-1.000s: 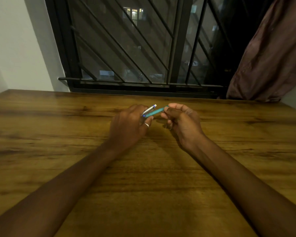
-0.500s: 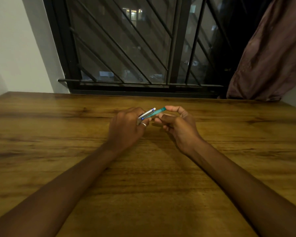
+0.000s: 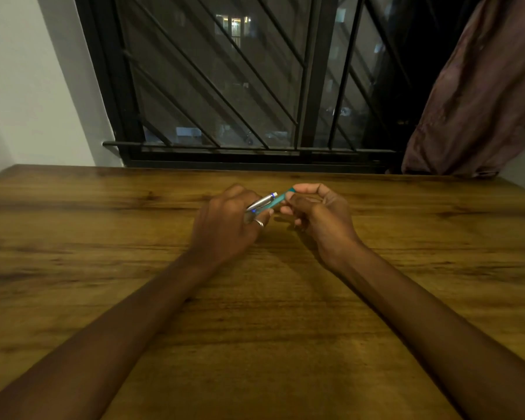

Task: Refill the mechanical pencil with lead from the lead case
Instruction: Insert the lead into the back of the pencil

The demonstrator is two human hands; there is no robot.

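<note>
Wall (image 3: 28, 86): pale, far left, behind the table.
Table (image 3: 255, 344): wood grain, brown; both my forearms lie across it.
Left hand (image 3: 225, 228): over mid table, fingers curled shut round the pencil, back of hand facing me. Ring (image 3: 259, 222) on one finger, silver.
Pencil (image 3: 259, 203): silver barrel w/ blue bits, lying across my left fingers, tilted up to the right; white tip end points toward the case. Lower end hidden in my fist.
Lead case (image 3: 281, 197): teal, slim, just beside the pencil on its right, running almost parallel w/ it. Near end sits by my left thumb, far end is pinched in my right hand. Can't tell if it's open or capped, too small.
Right hand (image 3: 322, 219): thumb + forefinger closed on the top end of the case, other fingers bent loosely under the palm. Held a bit above the table, close to the left hand, not quite touching it.
Window (image 3: 240, 80): behind table, dark outside, black frame w/ slanted bars.
Curtain (image 3: 482, 95): brownish, hangs at far right, bunched near the table's back corner.
</note>
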